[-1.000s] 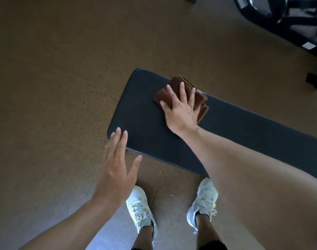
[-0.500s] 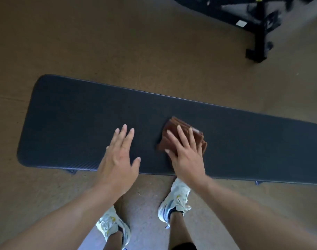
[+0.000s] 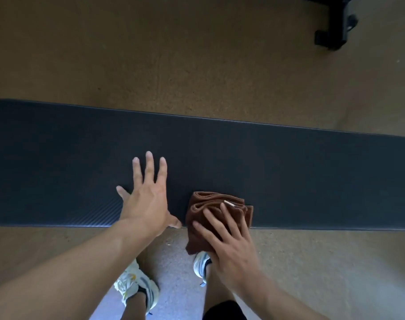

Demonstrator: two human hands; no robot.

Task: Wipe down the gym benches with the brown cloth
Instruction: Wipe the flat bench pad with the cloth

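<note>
A long black padded gym bench (image 3: 289, 162) runs across the view from left to right. A folded brown cloth (image 3: 210, 211) lies at the bench's near edge and hangs partly over it. My right hand (image 3: 229, 243) presses on the cloth with spread fingers. My left hand (image 3: 146, 199) rests flat on the bench just left of the cloth, fingers apart, holding nothing.
Brown floor (image 3: 174, 54) surrounds the bench. A black machine foot (image 3: 335, 26) stands at the top right. My feet in white sneakers (image 3: 134, 287) stand close to the bench's near side.
The right hand has dragged the cloth from the far side of the bench to its near edge and along it. The left hand has come down flat onto the bench.
</note>
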